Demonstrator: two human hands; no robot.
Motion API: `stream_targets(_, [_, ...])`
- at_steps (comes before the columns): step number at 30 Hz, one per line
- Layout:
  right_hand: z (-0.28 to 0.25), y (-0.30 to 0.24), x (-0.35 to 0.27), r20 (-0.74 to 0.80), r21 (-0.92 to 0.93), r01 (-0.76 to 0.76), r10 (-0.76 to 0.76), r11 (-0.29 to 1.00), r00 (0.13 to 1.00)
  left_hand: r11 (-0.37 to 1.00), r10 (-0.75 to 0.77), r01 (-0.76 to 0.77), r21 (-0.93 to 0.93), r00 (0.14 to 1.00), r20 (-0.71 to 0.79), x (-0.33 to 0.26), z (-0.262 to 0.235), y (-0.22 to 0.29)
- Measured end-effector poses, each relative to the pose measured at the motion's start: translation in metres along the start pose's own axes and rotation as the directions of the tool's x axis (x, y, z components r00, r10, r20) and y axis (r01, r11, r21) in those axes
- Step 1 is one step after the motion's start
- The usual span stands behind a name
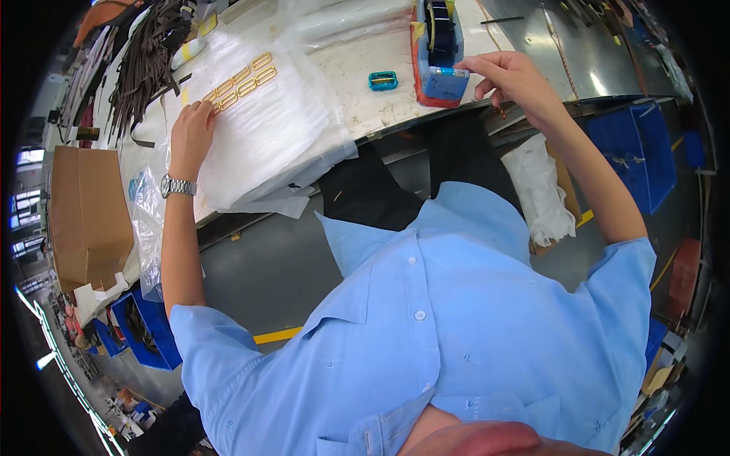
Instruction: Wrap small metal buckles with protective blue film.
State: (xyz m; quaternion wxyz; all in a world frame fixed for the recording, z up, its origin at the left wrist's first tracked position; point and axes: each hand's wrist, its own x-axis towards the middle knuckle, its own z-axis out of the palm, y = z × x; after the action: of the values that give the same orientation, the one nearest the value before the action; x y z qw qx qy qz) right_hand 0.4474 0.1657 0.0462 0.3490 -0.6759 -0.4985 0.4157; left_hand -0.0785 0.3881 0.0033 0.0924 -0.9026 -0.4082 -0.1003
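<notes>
Two rows of gold oval metal buckles [242, 83] lie side by side on white wrapping sheets [281, 129] at the left of the table. My left hand [194, 129] has its fingers held together, the tips pressed on the near end of these rows. At the right, a blue tape dispenser [445, 82] with a dark roll stands on a red-orange base. My right hand [513, 80] is at its front cutting edge, thumb and forefinger pinching the end of the clear tape [450, 71]. A small teal case [383, 80] sits left of the dispenser.
Dark straps [148, 64] pile up at the far left, and clear plastic wrap [346, 23] lies at the back. An open cardboard box [87, 213] stands left of the table. Blue bins [635, 156] and a box with white cloth [541, 190] are below at the right.
</notes>
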Motion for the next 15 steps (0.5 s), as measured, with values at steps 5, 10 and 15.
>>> stream_targets(5, [0.016, -0.008, 0.007, -0.017, -0.046, -0.031, 0.030, 0.998, 0.999, 0.998, 0.024, -0.025, 0.049, 0.999, 0.024, 0.005, -0.006, 0.006])
stream_targets(10, [0.019, -0.014, 0.015, 0.025, 0.127, -0.157, 0.155, 0.979, 0.988, 0.942, -0.257, 0.268, -0.200, 0.963, 0.081, 0.001, -0.001, -0.028])
stream_targets(15, [0.020, -0.014, 0.032, 0.020, 0.163, -0.231, 0.231, 0.959, 0.973, 0.329, -0.485, 0.391, -0.859, 0.851, 0.201, 0.004, -0.026, -0.006])
